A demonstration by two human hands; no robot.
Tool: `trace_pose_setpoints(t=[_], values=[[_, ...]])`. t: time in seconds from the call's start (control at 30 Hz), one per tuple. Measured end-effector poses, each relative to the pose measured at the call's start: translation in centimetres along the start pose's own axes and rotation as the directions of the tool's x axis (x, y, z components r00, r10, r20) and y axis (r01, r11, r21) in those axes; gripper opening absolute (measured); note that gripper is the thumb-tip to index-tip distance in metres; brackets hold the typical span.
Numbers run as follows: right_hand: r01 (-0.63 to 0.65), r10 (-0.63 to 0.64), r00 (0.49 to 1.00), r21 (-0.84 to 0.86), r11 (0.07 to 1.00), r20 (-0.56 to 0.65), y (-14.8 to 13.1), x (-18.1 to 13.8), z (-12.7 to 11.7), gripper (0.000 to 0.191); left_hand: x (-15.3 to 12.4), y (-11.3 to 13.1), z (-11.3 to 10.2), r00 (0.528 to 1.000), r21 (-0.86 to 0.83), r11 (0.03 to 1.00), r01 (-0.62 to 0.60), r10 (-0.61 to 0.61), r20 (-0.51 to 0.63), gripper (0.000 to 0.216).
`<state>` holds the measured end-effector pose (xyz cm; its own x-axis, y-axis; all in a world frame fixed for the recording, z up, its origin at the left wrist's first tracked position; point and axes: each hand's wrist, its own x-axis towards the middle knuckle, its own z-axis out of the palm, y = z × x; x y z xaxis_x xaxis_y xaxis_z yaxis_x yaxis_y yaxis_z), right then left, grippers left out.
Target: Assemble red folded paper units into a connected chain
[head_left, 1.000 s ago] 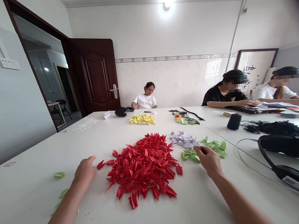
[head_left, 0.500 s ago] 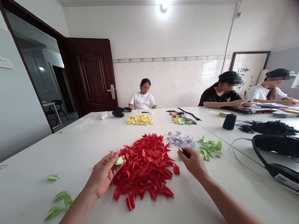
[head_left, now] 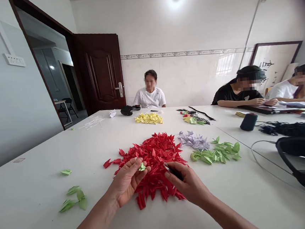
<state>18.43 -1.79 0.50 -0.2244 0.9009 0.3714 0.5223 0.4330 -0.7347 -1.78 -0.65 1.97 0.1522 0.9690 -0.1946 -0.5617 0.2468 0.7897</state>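
My left hand (head_left: 128, 184) pinches a small light-green folded paper piece (head_left: 142, 166) between thumb and fingertips, over the left part of a heap of red folded paper pieces (head_left: 158, 148). In my right hand (head_left: 195, 187) is a small dark tool (head_left: 175, 172) with a shiny tip that points toward the green piece; its exact kind is not clear. The two hands are close but apart. Behind my right hand lie a pale-purple pile (head_left: 193, 140) and a light-green pile (head_left: 217, 153) of folded pieces.
Loose green pieces (head_left: 73, 199) lie at the left. Farther back are yellow pieces (head_left: 149, 118), white strings (head_left: 91, 123) and finished-looking tassels (head_left: 195, 118). At right sit a black thread spool (head_left: 248, 122), black cords (head_left: 289, 129) and a black headset (head_left: 303, 165). Several people sit around the table.
My right hand has moved left and nearer, away from the purple and green piles, with the dark tool. My left hand has shifted right with the green piece. The view has turned slightly.
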Motion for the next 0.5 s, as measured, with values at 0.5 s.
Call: trace_pose_setpoints(t=[0.5], values=[[0.175, -0.193, 0.965, 0.114, 0.978, 0.178, -1.4, -1.1, 0.5, 0.032, -0.7, -1.1, 0.7, 0.995, 0.157, 0.987, -0.015, -0.002, 0.103, 0.012]])
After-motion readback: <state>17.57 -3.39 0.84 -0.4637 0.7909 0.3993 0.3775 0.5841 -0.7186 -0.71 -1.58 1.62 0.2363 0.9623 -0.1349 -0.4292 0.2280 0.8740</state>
